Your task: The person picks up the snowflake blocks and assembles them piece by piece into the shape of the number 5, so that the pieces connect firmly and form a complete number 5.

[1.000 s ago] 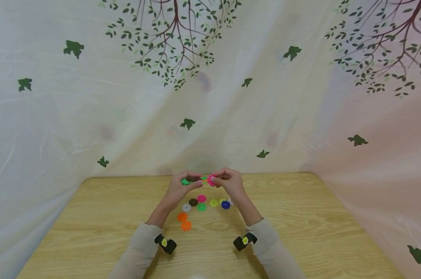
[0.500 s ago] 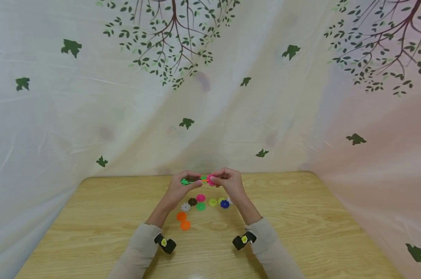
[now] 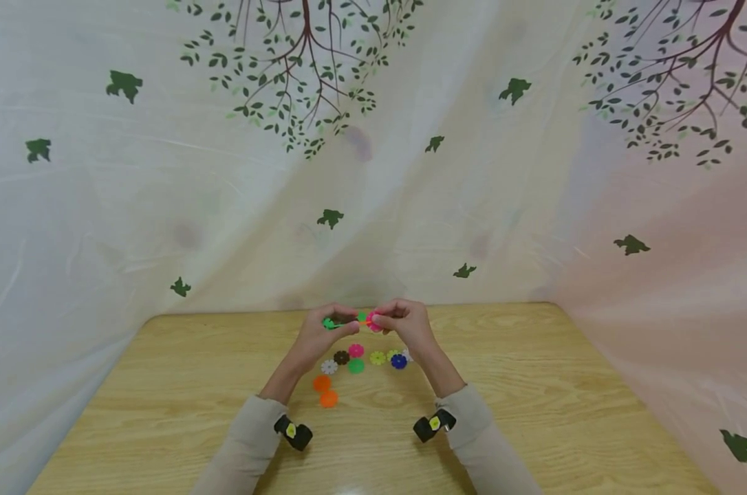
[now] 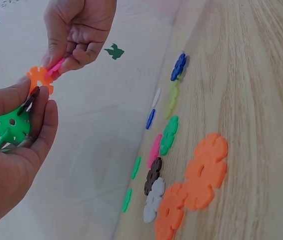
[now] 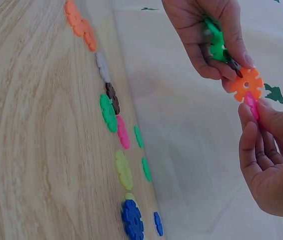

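Above the far edge of the table, my left hand point(image 3: 316, 337) grips a small chain of plastic snowflake discs. A green disc point(image 4: 19, 131) lies against its palm, and a dark brown disc point(image 4: 29, 102) shows between thumb and fingers. At the chain's outer end is an orange disc point(image 5: 254, 80). My right hand point(image 3: 413, 328) pinches a pink disc point(image 5: 251, 104) between thumb and fingers. That pink disc stands crosswise at the orange disc's rim, touching it; how deep it sits in a slot cannot be seen. Fingers hide part of the green pieces.
On the wooden table point(image 3: 522, 405) below the hands lie loose discs: two orange ones point(image 3: 329, 399), a white one point(image 3: 329, 367), a brown one point(image 3: 341, 357), a blue one point(image 3: 399, 361), and several others. A printed cloth point(image 3: 373, 254) hangs behind the table.
Both hands stay almost in place, still holding the same discs. The orange disc's visible angle alters slightly, and the head view shifts a little.
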`<state>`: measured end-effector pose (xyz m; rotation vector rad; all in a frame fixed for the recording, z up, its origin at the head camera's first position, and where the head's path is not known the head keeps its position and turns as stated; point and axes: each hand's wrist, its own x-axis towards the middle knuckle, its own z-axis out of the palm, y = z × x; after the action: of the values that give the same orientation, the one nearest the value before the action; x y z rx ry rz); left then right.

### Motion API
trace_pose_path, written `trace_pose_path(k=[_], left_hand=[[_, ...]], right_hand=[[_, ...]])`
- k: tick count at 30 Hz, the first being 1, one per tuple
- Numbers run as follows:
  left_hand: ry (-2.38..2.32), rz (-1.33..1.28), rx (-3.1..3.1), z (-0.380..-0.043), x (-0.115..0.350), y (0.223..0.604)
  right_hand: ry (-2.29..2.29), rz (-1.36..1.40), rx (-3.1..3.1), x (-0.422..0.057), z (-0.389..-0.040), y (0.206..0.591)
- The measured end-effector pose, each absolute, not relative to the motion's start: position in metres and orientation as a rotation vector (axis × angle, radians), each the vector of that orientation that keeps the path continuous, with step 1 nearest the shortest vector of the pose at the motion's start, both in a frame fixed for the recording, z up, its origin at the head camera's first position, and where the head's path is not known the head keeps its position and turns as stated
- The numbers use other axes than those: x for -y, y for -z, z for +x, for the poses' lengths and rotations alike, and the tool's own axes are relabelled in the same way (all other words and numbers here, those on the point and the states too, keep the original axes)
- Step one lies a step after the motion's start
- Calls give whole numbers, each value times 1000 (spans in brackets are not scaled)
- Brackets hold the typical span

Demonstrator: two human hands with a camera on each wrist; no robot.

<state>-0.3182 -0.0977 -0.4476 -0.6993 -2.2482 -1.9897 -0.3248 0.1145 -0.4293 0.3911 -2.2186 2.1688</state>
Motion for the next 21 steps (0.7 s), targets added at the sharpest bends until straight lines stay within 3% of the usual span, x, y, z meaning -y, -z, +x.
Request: trace_pose_path(k=[21], left_hand=[[2176,-671,2301,-318,101,447]], right_hand=[[-2161,368,2262,-122,-329,426]])
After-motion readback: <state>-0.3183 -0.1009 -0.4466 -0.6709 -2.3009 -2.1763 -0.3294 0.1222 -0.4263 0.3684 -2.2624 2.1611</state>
